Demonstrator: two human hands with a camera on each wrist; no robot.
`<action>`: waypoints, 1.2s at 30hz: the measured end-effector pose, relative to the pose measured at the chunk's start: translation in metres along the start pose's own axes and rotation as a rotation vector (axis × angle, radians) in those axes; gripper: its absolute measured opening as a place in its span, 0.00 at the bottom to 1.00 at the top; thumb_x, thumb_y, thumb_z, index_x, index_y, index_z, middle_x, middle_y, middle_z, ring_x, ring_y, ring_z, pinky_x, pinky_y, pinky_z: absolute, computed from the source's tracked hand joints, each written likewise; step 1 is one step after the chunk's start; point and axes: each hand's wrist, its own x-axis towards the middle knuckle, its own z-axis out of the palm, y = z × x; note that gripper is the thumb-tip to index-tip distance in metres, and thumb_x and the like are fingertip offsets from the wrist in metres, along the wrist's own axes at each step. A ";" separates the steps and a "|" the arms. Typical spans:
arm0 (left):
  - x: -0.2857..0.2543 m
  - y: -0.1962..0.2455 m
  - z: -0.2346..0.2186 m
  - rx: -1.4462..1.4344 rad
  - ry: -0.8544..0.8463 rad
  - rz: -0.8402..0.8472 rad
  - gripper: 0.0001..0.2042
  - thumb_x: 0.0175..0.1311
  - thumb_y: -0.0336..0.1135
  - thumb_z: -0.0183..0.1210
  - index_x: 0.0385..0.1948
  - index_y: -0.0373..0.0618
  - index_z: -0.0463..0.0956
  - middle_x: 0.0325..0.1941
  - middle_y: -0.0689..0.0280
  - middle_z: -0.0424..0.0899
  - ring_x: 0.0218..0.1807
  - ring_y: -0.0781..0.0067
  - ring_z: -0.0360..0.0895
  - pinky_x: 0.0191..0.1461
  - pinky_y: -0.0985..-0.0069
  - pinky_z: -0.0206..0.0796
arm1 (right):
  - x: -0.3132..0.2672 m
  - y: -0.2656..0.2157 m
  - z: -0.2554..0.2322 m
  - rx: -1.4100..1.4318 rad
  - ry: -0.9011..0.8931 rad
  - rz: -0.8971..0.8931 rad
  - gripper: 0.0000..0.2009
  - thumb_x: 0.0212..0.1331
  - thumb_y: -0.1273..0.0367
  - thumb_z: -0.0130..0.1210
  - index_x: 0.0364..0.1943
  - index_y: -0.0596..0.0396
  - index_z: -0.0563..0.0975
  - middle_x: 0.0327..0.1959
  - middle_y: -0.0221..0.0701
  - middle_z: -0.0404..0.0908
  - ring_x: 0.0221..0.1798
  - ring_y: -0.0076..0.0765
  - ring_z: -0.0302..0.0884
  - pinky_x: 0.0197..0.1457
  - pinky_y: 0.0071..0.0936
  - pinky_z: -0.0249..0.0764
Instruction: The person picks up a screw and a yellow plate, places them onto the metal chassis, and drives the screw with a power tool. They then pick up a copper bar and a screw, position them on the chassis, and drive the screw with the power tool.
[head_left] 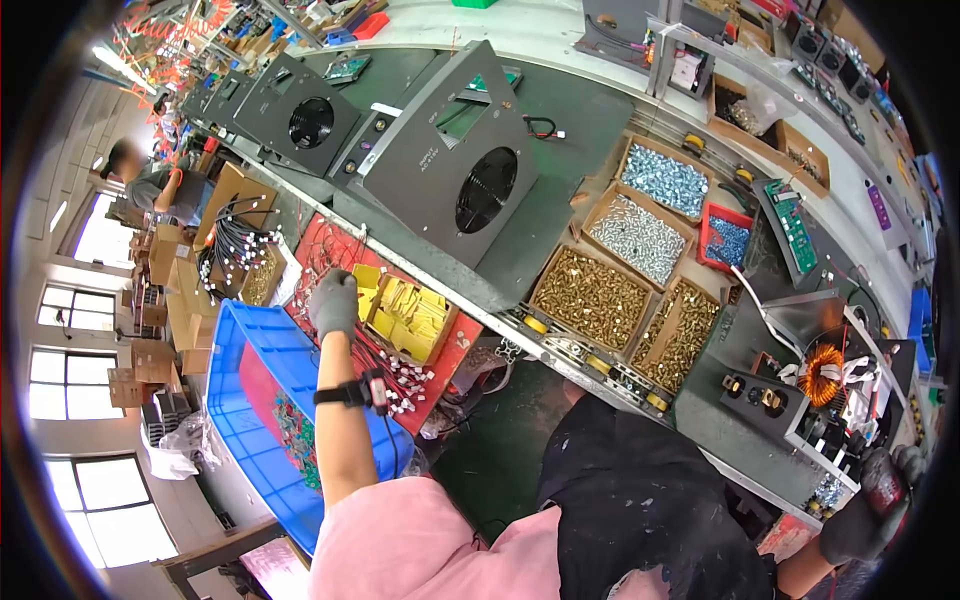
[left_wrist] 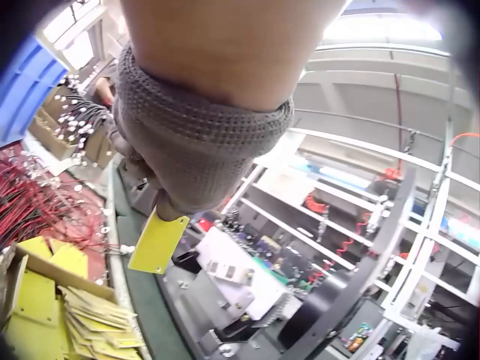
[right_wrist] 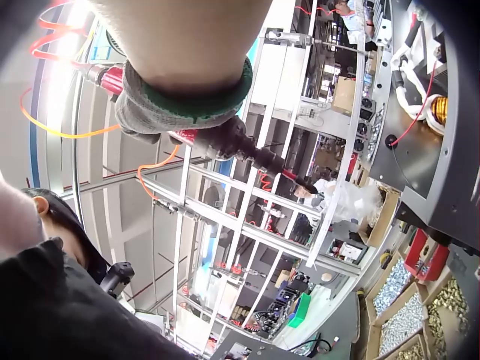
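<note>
My gloved left hand is just beside a carton of yellow plates. In the left wrist view, that hand pinches a yellow plate by its upper end, above the carton of similar plates. At the lower right of the head view my gloved right hand grips a red and black power tool. The right wrist view shows the hand round the tool, whose long tip points away from the fingers.
Grey panels with round fans stand on the bench. Boxes of screws lie to their right. Red wires and a blue crate are near my left arm. A coil unit sits at the right.
</note>
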 end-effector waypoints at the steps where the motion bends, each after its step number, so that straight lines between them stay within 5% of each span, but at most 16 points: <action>1: -0.007 0.003 -0.011 -0.128 -0.033 0.060 0.13 0.57 0.41 0.52 0.38 0.47 0.81 0.38 0.57 0.83 0.42 0.61 0.79 0.47 0.67 0.68 | 0.002 -0.001 0.004 0.012 -0.107 -0.004 0.23 0.58 0.58 0.48 0.49 0.64 0.65 0.49 0.40 0.63 0.56 0.41 0.61 0.62 0.39 0.59; 3: -0.021 0.002 -0.007 -0.507 -0.098 0.234 0.13 0.56 0.37 0.53 0.36 0.37 0.79 0.32 0.63 0.82 0.35 0.73 0.76 0.41 0.74 0.67 | 0.001 -0.006 0.016 0.057 -0.131 0.140 0.20 0.52 0.61 0.52 0.45 0.53 0.61 0.42 0.36 0.57 0.50 0.37 0.58 0.54 0.39 0.62; 7: -0.124 0.117 -0.052 -0.903 -0.680 0.266 0.08 0.55 0.32 0.54 0.32 0.37 0.77 0.25 0.74 0.73 0.28 0.85 0.65 0.32 0.82 0.59 | 0.009 -0.005 0.023 0.095 -0.185 -0.039 0.18 0.53 0.64 0.54 0.48 0.49 0.64 0.40 0.34 0.61 0.46 0.38 0.60 0.47 0.37 0.65; 9: -0.177 0.184 -0.067 -0.948 -0.831 0.521 0.08 0.56 0.33 0.55 0.32 0.37 0.76 0.25 0.72 0.74 0.27 0.85 0.65 0.31 0.82 0.59 | 0.022 -0.006 0.008 0.067 -0.238 -0.174 0.18 0.53 0.67 0.55 0.49 0.52 0.68 0.37 0.34 0.66 0.42 0.38 0.63 0.44 0.36 0.67; 12: -0.264 0.288 -0.101 -1.007 -0.994 0.675 0.09 0.55 0.33 0.56 0.32 0.36 0.75 0.25 0.69 0.76 0.30 0.80 0.72 0.34 0.79 0.65 | 0.039 -0.016 -0.029 -0.033 -0.133 -0.342 0.19 0.52 0.68 0.55 0.49 0.55 0.70 0.34 0.35 0.71 0.36 0.38 0.68 0.39 0.35 0.67; 14: -0.316 0.358 -0.116 -0.809 -0.868 1.069 0.08 0.56 0.30 0.53 0.34 0.37 0.75 0.24 0.67 0.77 0.29 0.78 0.74 0.35 0.77 0.66 | 0.047 -0.022 -0.072 -0.019 -0.080 -0.384 0.20 0.51 0.68 0.55 0.50 0.55 0.69 0.34 0.36 0.71 0.36 0.38 0.68 0.39 0.35 0.67; 16: -0.373 0.426 -0.115 -0.782 -0.931 1.324 0.07 0.57 0.30 0.52 0.34 0.40 0.75 0.27 0.63 0.79 0.30 0.70 0.77 0.37 0.72 0.68 | 0.055 -0.030 -0.120 -0.010 -0.052 -0.395 0.19 0.52 0.69 0.54 0.50 0.56 0.69 0.34 0.36 0.72 0.36 0.38 0.69 0.39 0.35 0.67; 18: -0.438 0.489 -0.088 -0.751 -0.579 1.669 0.09 0.60 0.35 0.50 0.33 0.43 0.77 0.31 0.60 0.81 0.34 0.60 0.78 0.41 0.66 0.69 | 0.061 -0.037 -0.164 -0.035 -0.005 -0.397 0.19 0.52 0.69 0.54 0.50 0.56 0.69 0.35 0.37 0.72 0.36 0.39 0.69 0.39 0.35 0.68; 22: -0.561 0.601 -0.062 -0.194 -0.733 1.757 0.11 0.59 0.38 0.49 0.39 0.48 0.77 0.39 0.59 0.81 0.43 0.58 0.78 0.47 0.62 0.68 | 0.076 -0.046 -0.239 -0.080 0.071 -0.393 0.19 0.52 0.70 0.54 0.50 0.56 0.69 0.36 0.37 0.73 0.37 0.39 0.69 0.40 0.34 0.68; 25: -0.613 0.646 -0.029 -0.008 -0.680 1.703 0.11 0.61 0.39 0.47 0.38 0.50 0.78 0.39 0.61 0.81 0.42 0.58 0.79 0.46 0.63 0.70 | 0.088 -0.045 -0.275 -0.082 0.125 -0.371 0.19 0.51 0.70 0.54 0.49 0.56 0.69 0.35 0.38 0.72 0.36 0.39 0.70 0.42 0.35 0.69; 28: -0.631 0.661 -0.009 0.173 -0.578 1.664 0.11 0.61 0.37 0.48 0.36 0.49 0.79 0.39 0.60 0.82 0.40 0.57 0.80 0.43 0.64 0.71 | 0.105 -0.035 -0.300 -0.074 0.169 -0.350 0.19 0.50 0.70 0.55 0.48 0.56 0.69 0.33 0.37 0.72 0.34 0.38 0.70 0.40 0.34 0.70; 33: -0.635 0.649 0.012 0.001 -0.265 1.796 0.10 0.59 0.40 0.53 0.33 0.46 0.76 0.27 0.62 0.77 0.33 0.60 0.79 0.36 0.65 0.70 | 0.133 -0.003 -0.313 -0.006 0.132 -0.245 0.17 0.48 0.69 0.57 0.43 0.54 0.68 0.32 0.36 0.73 0.34 0.38 0.71 0.38 0.35 0.72; 36: -0.640 0.644 -0.005 0.088 -0.392 1.747 0.16 0.56 0.46 0.58 0.39 0.46 0.74 0.31 0.63 0.78 0.36 0.62 0.79 0.37 0.65 0.71 | 0.146 0.016 -0.310 0.051 0.128 -0.137 0.18 0.47 0.70 0.58 0.43 0.55 0.67 0.33 0.38 0.73 0.35 0.37 0.72 0.36 0.32 0.74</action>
